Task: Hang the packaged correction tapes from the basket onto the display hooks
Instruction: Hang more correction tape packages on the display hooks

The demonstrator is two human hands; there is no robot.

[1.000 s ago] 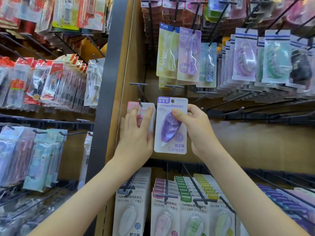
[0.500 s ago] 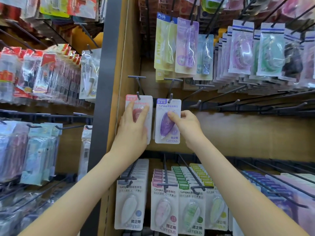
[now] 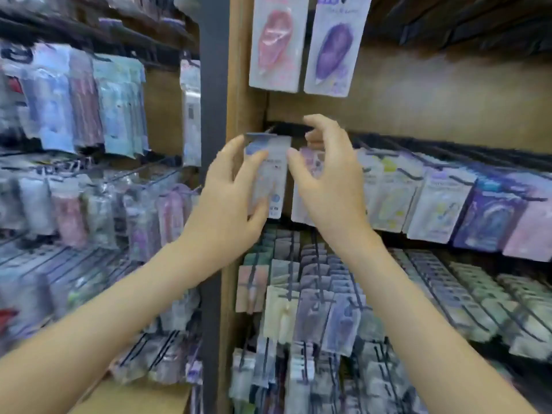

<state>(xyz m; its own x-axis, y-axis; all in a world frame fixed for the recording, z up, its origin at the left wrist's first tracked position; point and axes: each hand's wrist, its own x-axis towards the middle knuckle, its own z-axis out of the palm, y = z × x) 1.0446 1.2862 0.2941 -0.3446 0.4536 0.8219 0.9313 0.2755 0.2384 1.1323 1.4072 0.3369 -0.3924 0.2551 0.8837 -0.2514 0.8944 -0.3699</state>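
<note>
At the left end of the middle hook row [image 3: 418,143], a white correction tape pack [image 3: 270,174] sits between both hands. The left hand [image 3: 230,204] spreads its fingers over the pack's left edge with the thumb below, but blur hides whether it grips. The right hand [image 3: 328,180] hovers loosely curled just beside the right edge. A pink pack [image 3: 276,40] and a purple pack [image 3: 333,46] hang above.

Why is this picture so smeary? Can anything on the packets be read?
Head view: motion blur smears the whole frame, so packet print is unreadable; the pink packet and purple packet at top look clearest; the left hand and right hand have soft edges; lighting is even, no hard glare.
</note>
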